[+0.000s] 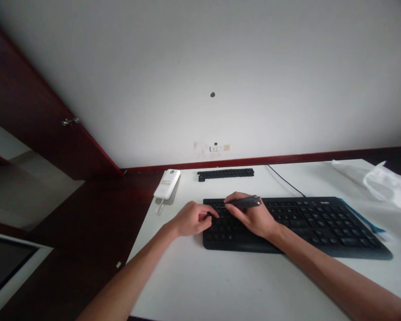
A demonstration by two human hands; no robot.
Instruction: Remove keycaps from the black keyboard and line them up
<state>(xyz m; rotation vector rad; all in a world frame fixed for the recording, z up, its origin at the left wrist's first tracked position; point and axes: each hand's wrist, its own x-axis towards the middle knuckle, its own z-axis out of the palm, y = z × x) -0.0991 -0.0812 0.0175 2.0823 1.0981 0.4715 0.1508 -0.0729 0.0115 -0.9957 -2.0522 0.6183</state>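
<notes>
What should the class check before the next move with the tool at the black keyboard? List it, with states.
1. Left hand rests on the black plastic keyboard's left end: ok.
2. Right hand grips the slim dark pen-shaped tool: ok.
3. Tool tip seated on a key: cannot tell.
4. Black strip of keys lies apart, behind the keyboard: ok.
5. White rectangular power bank lies clear of both hands: ok.

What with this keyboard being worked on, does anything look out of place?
Yes: a black strip, seemingly a row of keycaps, lies loose behind the keyboard, while the right hand holds a dark tool to its keys.
</notes>
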